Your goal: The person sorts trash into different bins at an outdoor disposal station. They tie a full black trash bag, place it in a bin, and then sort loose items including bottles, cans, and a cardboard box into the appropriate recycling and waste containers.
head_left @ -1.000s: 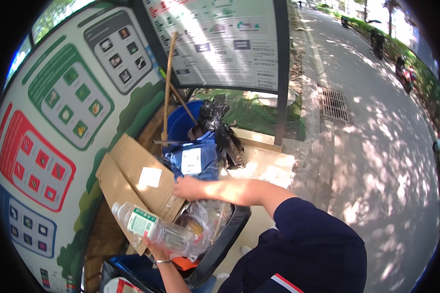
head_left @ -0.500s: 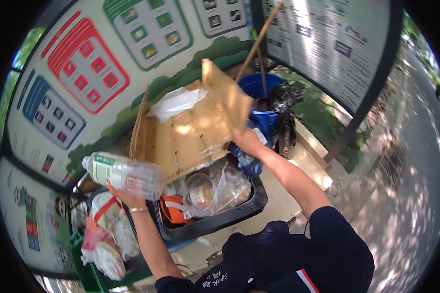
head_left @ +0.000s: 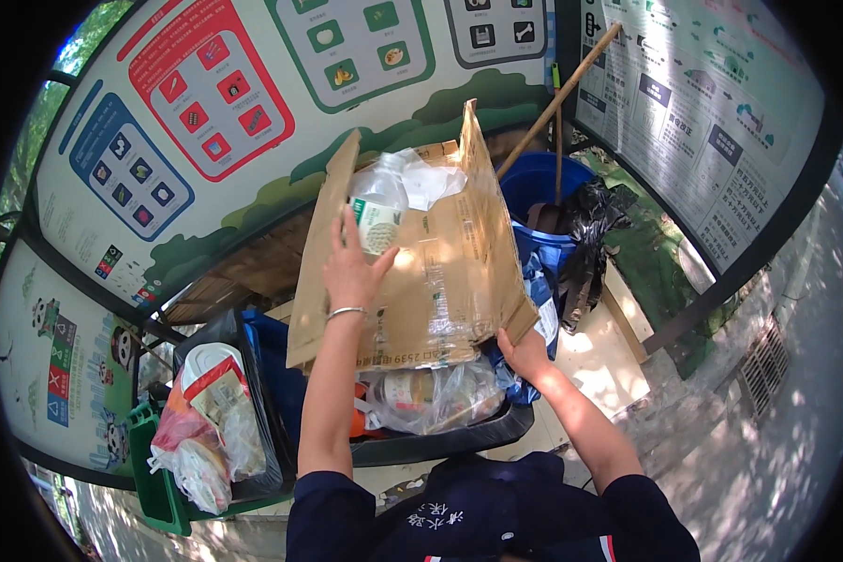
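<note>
Head view: judging by the pose, you are loading the bottle (head_left: 378, 217) into the carton (head_left: 431, 272), whose near edge is overlapping the bin (head_left: 459, 446) in view. Your right grip (head_left: 525, 354) is clasping the carton's near right corner. The next move is probably calling for a steady, level carton, lest the bottle roll out. The bottle is showing just beyond your left grip (head_left: 350, 276), over the carton's inside, beside a white sheet (head_left: 437, 180). Your left grip is spreading its fingers, unclenched; whether they are touching the bottle cannot be told.
</note>
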`<state>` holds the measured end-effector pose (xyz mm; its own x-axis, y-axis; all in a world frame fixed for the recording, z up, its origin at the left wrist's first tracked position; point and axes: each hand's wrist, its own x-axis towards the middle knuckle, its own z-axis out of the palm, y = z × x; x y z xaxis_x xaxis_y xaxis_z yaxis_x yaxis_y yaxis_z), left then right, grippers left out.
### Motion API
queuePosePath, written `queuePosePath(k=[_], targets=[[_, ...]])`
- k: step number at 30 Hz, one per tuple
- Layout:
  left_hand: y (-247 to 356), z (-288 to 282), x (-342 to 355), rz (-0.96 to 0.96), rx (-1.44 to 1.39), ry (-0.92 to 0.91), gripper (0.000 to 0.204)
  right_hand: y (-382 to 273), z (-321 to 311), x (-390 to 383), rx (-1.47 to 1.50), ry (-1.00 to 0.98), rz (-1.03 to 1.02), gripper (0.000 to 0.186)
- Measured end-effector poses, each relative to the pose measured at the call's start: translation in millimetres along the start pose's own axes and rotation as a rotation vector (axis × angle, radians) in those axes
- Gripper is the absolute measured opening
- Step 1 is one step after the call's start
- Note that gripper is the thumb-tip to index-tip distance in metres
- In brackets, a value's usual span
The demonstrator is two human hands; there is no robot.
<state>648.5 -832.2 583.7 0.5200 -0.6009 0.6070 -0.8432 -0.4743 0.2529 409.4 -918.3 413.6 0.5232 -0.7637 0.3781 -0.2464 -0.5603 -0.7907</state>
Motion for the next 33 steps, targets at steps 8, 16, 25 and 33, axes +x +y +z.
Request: queuePosePath(k=[8,16,25,33], targets=[[-30,109,56,0.271,0.805,-0.447,0.055,-23,0,-13,-0.189,-0.147,-0.154,0.059],[11,162,121,0.223,0.291,-0.57,0.115,-19,-12,-32,-0.265,-0.344,-0.148,0.058],[6,221,145,0.13,0.336,-0.985,0.082,-13,-16,-38,-0.278,-0.271,-0.155,0.061],[-33,212,146,0.154,-0.19,-0.222,0.022,-13,-9,-32,-0.202,-0.333,-0.02,0.058]])
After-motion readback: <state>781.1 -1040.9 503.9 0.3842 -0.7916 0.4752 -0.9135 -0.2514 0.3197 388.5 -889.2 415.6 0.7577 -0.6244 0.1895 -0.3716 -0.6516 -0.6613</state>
